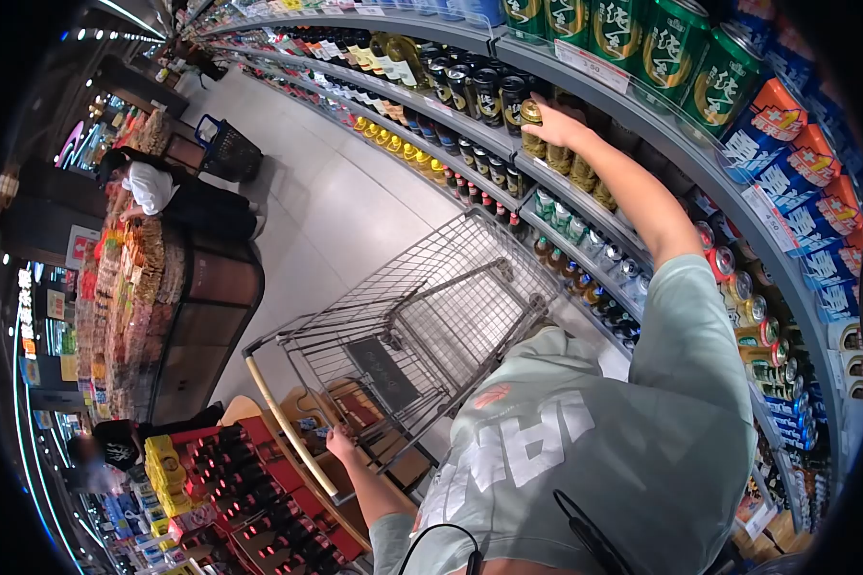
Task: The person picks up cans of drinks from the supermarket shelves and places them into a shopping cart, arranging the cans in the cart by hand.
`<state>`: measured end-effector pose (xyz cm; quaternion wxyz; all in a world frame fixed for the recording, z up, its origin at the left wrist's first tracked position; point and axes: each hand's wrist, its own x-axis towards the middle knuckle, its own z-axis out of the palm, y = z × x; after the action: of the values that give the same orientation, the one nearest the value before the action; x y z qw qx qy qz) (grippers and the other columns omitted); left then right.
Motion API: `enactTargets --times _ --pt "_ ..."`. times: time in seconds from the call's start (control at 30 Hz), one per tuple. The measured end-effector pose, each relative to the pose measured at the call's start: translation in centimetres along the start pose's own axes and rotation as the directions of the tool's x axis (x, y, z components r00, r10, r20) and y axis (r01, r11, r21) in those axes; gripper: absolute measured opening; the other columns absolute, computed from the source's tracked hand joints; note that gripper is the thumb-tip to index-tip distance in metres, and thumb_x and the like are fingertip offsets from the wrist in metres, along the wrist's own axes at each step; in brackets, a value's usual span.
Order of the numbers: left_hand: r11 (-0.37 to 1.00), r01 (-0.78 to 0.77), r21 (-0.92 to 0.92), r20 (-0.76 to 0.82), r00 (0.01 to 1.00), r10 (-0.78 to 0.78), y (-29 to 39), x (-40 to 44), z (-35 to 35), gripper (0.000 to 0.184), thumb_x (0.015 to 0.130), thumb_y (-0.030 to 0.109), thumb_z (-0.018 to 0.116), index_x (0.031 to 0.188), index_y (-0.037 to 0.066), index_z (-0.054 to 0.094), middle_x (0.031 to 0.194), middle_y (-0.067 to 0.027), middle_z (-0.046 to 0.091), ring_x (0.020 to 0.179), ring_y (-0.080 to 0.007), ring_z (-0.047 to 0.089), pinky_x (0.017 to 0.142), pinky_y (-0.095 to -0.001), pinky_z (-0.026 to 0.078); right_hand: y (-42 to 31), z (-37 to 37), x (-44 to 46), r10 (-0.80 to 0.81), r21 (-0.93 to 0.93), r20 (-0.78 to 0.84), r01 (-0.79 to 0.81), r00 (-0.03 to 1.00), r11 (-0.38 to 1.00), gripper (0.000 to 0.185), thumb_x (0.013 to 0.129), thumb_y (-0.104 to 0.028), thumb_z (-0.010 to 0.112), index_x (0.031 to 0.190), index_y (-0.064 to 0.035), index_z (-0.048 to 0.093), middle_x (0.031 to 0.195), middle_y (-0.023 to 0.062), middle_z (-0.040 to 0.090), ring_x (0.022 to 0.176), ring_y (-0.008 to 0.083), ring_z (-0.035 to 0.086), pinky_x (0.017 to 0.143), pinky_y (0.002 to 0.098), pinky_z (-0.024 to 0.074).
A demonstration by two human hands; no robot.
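Note:
My right hand (pixel 561 127) reaches to the middle shelf on the right, its fingers wrapped round a gold-topped drink can (pixel 531 114). Dark cans (pixel 487 96) stand in a row on one side of it, and more gold cans (pixel 582 172) on the other, partly behind my forearm. Low at the left, my left hand (pixel 339 442) is beside the pale handle (pixel 292 431) of a wire shopping cart (pixel 431 316). Its fingers look curled; whether they hold anything is hidden.
Green cans (pixel 669 53) and blue-and-orange packs (pixel 777 139) line the upper shelf (pixel 585 65). Opposite is a display counter (pixel 197 326) with a person (pixel 153 187) leaning at it and a dark shopping basket (pixel 228 151) nearby. Red-capped bottles (pixel 259 498) stand behind the cart.

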<state>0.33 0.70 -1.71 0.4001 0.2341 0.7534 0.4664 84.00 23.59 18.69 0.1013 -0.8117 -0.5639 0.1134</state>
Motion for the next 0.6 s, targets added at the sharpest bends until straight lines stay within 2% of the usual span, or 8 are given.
enactTargets --times 0.13,0.3,0.4,0.6 --pt "1.000 -0.019 0.014 -0.016 1.000 0.019 0.3 -0.4 0.3 0.019 0.091 0.013 0.056 0.074 0.007 0.050 0.066 -0.0060 0.056 0.049 -0.0138 0.049 0.040 -0.0276 0.030 0.1 0.2 0.1 0.032 -0.034 -0.036 -0.033 0.999 0.999 0.087 0.090 -0.059 0.061 0.159 -0.0190 0.026 0.153 0.0187 0.046 0.136 0.0388 0.050 0.110 0.0465 0.0430" --pt "1.000 -0.022 -0.010 0.015 1.000 0.022 0.3 -0.1 0.1 0.017 0.089 0.014 0.056 0.074 0.007 0.052 0.067 -0.0061 0.057 0.049 -0.0136 0.050 0.040 -0.0274 0.031 0.2 0.4 0.0 0.033 -0.014 -0.064 -0.034 0.997 0.999 0.084 0.090 -0.059 0.060 0.157 -0.0185 0.029 0.149 0.0194 0.050 0.133 0.0376 0.052 0.108 0.0460 0.0444" --pt "0.999 -0.030 0.039 -0.034 0.999 0.031 0.2 -0.3 0.4 0.016 0.090 0.014 0.055 0.076 0.007 0.052 0.067 -0.0059 0.058 0.050 -0.0131 0.050 0.040 -0.0267 0.031 0.2 0.6 0.1 0.035 -0.009 -0.078 -0.035 0.996 0.999 0.084 0.090 -0.058 0.061 0.157 -0.0190 0.030 0.145 0.0202 0.053 0.129 0.0378 0.056 0.106 0.0449 0.0462" --pt "1.000 -0.028 0.004 -0.012 1.000 0.028 0.3 -0.5 0.2 0.013 0.093 0.012 0.052 0.081 0.008 0.053 0.066 -0.0037 0.055 0.048 -0.0107 0.046 0.040 -0.0252 0.029 0.2 0.8 0.1 0.031 0.006 -0.108 -0.031 0.994 1.000 0.080 0.088 -0.056 0.061 0.154 -0.0194 0.033 0.139 0.0206 0.058 0.124 0.0388 0.059 0.103 0.0449 0.0486"
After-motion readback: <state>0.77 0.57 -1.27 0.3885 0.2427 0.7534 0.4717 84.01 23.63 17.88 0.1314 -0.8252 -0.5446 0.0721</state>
